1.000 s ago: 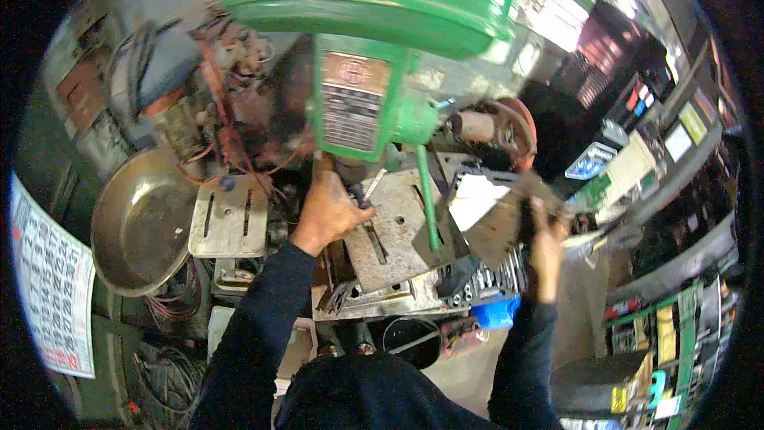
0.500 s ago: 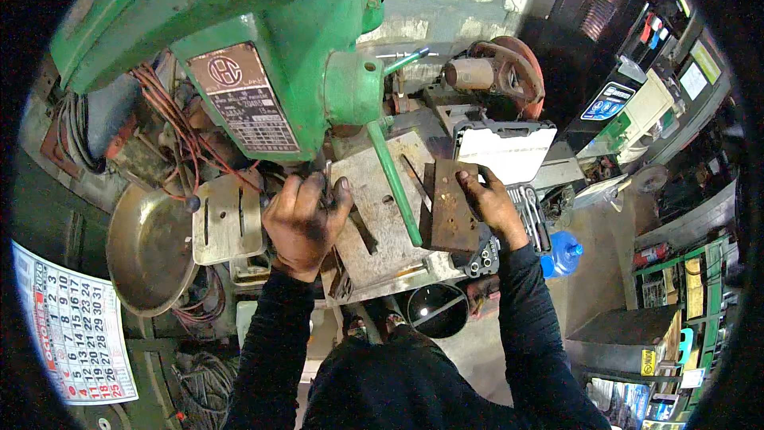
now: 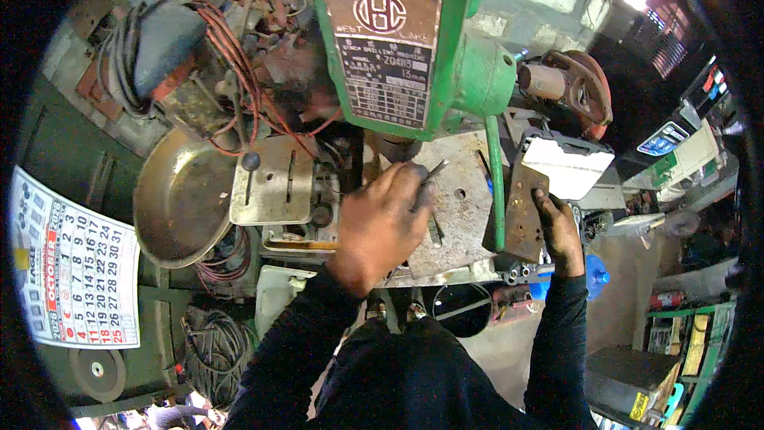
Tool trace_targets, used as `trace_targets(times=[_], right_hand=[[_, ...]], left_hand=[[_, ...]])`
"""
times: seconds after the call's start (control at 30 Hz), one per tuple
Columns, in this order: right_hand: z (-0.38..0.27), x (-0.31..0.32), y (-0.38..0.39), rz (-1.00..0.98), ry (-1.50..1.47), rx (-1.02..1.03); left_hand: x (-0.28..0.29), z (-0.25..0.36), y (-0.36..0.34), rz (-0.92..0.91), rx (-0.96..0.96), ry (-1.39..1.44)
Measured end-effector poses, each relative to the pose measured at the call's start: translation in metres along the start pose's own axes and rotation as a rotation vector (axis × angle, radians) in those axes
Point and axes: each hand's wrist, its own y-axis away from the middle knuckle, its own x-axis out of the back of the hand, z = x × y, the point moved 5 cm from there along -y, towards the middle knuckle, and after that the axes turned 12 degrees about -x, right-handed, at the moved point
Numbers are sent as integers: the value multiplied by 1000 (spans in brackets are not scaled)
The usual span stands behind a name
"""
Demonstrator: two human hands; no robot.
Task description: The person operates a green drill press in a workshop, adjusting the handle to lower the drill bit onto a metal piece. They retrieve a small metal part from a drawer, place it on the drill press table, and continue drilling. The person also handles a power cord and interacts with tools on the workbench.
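both dark sleeves (image 3: 294, 334) come up from below. i have the left hand (image 3: 380, 227) closed around a slim metal rod (image 3: 435, 171), its end poking out past the fingertips, perhaps to leave that end free; blur hides the exact wrap. with the right hand (image 3: 561, 231) i grip a rusty flat plate (image 3: 521, 211) by its right edge, thumb on the face — probably so most of that face shows clear. the fingers behind it i can't see.

the left hand is knuckles up, over the left part of the slotted worktable (image 3: 469, 175); the right is farther out, thumb turned inward, plate tilted near the table's right side. a green lever (image 3: 496, 183) hangs between the hands, overlapping the plate in my view.

left of the left hand lie a smaller slotted plate (image 3: 270, 191) and a round pan (image 3: 155, 211). beyond the right hand stands an open case lid (image 3: 565, 163) — and ahead of both, the green drill press (image 3: 450, 103).
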Motion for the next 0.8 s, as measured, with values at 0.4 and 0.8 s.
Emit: trace_targets(times=[0.4, 0.8], right_hand=[[53, 39, 10, 3, -724, 0], [256, 4, 59, -95, -790, -296]], left_hand=[[10, -2, 5, -234, -124, 252], [25, -178, 169, -385, 498, -143]])
